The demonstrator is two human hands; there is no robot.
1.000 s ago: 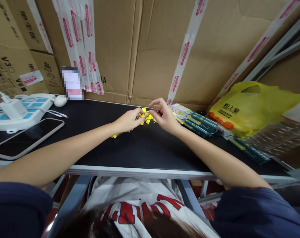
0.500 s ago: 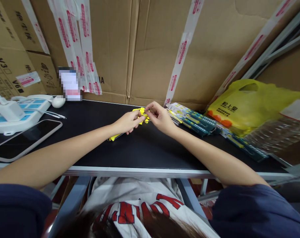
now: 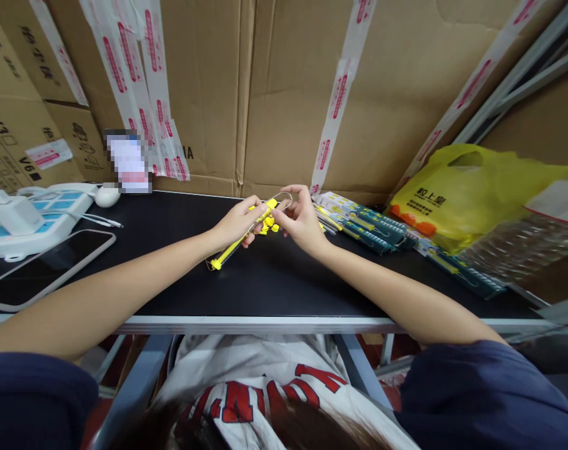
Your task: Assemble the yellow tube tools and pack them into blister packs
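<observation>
My left hand [image 3: 239,224] is closed around a slim yellow plastic rod [image 3: 230,251] with a dark strip along it. The rod slants from its lower left end up to the right. A thin pale wire loop [image 3: 290,199] curves out by its upper end. My right hand [image 3: 303,226] is closed at that end, thumb and fingers pinching by the wire; the exact contact is partly hidden. On the black table just beyond and between my hands lie several small yellow pieces [image 3: 270,226], partly covered by my fingers.
Right of my hands lie thin metal rods [image 3: 328,224] and green-and-white packages [image 3: 372,228]. A yellow plastic bag [image 3: 475,194] and clear plastic packaging [image 3: 503,250] stand farther right. Leftward are a phone [image 3: 44,269], a power strip [image 3: 68,212] and cables. Cardboard [image 3: 284,94] walls the back.
The yellow rod has come up into fuller view in my left hand, and the wire loop now shows arching by my right fingers. The right hand has turned slightly; the camera view has shifted a little.
</observation>
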